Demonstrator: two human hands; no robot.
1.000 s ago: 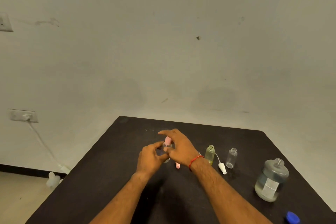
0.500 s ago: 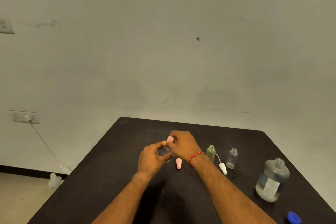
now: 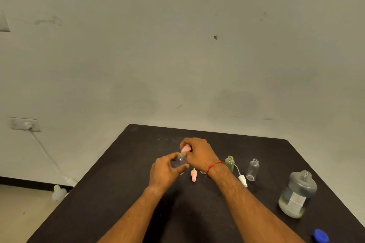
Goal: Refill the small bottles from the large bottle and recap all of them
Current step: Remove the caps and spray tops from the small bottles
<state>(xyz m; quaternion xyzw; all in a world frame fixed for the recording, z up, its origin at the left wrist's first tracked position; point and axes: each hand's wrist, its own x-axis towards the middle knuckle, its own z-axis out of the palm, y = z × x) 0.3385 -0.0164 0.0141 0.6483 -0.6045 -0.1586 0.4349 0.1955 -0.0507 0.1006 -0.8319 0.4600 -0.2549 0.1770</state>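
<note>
Item one: my left hand (image 3: 165, 169), forearm reaching in from the lower centre, fingers curled round a small clear bottle (image 3: 180, 161) held upright just above the black table (image 3: 122, 173).

Item two: my right hand (image 3: 197, 154), red thread at the wrist, arched over the bottle's top, fingertips pinching a pink cap (image 3: 185, 148) at its neck.

Item three: second pink cap (image 3: 194, 175), lying on the table just below the hands.

Item four: green small bottle (image 3: 229, 162) and clear small bottle (image 3: 252, 169), both upright and uncapped, right of my wrist; white spray cap (image 3: 243, 180) lying between them.

Item five: large bottle (image 3: 298, 195), uncapped, part filled, near the right edge; blue cap (image 3: 321, 235) in the corner.
</note>
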